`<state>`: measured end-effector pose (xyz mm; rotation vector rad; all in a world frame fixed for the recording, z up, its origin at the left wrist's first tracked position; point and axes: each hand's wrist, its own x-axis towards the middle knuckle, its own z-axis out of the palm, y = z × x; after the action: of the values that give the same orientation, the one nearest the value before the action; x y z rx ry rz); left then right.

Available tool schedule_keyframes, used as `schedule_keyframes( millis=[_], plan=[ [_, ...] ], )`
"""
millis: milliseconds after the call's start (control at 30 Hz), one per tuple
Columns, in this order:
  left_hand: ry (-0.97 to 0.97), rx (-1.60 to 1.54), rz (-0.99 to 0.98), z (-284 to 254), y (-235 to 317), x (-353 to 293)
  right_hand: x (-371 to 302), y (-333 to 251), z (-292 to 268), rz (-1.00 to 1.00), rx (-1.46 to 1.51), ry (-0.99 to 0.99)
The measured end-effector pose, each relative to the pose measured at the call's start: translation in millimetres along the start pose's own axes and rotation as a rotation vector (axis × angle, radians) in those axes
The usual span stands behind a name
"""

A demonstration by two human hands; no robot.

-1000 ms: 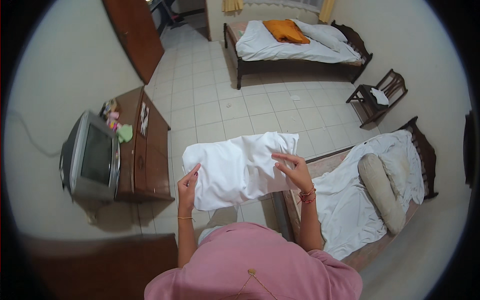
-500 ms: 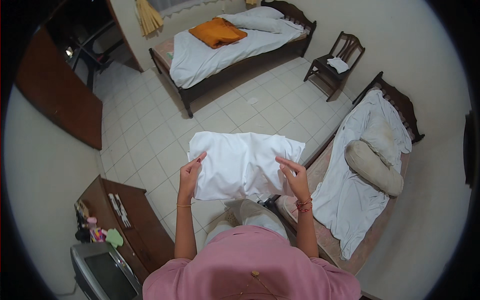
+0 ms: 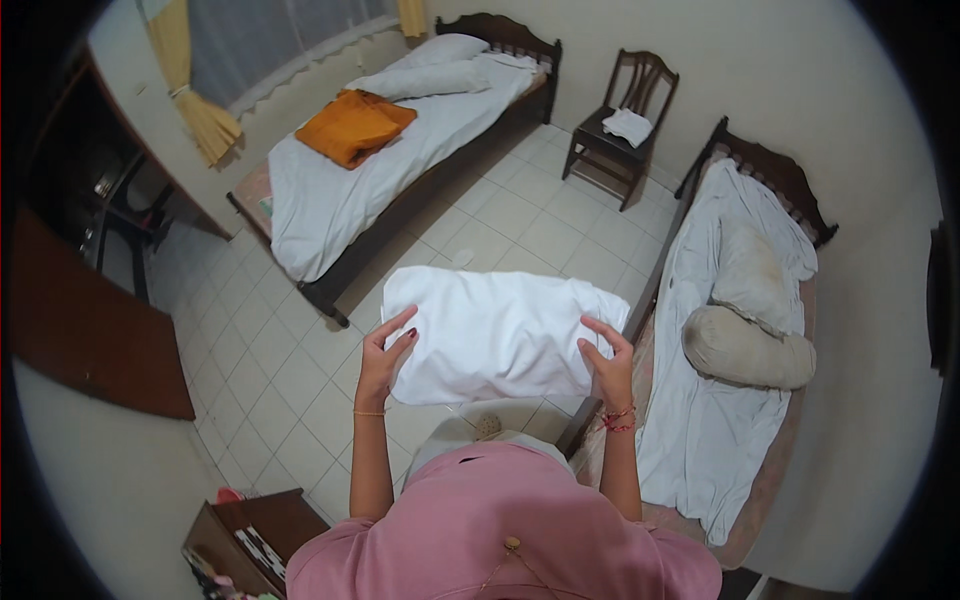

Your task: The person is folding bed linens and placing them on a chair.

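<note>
A folded white cloth (image 3: 500, 335), perhaps a sheet, is stretched level in front of my body, its top slightly wrinkled. My left hand (image 3: 383, 360) grips its left end, with thumb and forefinger lying on top and the other fingers hidden beneath. At the opposite end my right hand (image 3: 610, 362) holds it the same way. Both forearms reach forward from my pink shirt, one on each side.
To the right stands a bed (image 3: 705, 390) with a rumpled sheet and a bolster (image 3: 745, 350). Another bed (image 3: 400, 175) at the far left bears an orange blanket (image 3: 355, 128). A wooden chair (image 3: 615, 140) stands between them. Brown door (image 3: 95, 325) left; cabinet (image 3: 240, 545) lower left.
I have moved forward and turned, so the far bed and chair appear shifted left. The television has left the view. Both hands keep hold of the cloth.
</note>
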<state>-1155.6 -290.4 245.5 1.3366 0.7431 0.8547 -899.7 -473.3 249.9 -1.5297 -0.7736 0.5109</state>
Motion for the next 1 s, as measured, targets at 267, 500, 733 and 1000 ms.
schedule_keyframes(
  millis=[267,500,733,1000],
  plan=[
    [-0.162,0.01,-0.02,88,-24,149,102,25,-48,0.029,0.005,0.243],
    [-0.276,-0.09,-0.108,176,-57,296,222,59,-102,0.091,0.065,0.332],
    [-0.406,-0.122,-0.1,280,-53,437,340,64,-164,0.094,0.058,0.388],
    [-0.443,-0.084,-0.094,397,-58,537,457,94,-254,0.086,0.123,0.416]
  ],
)
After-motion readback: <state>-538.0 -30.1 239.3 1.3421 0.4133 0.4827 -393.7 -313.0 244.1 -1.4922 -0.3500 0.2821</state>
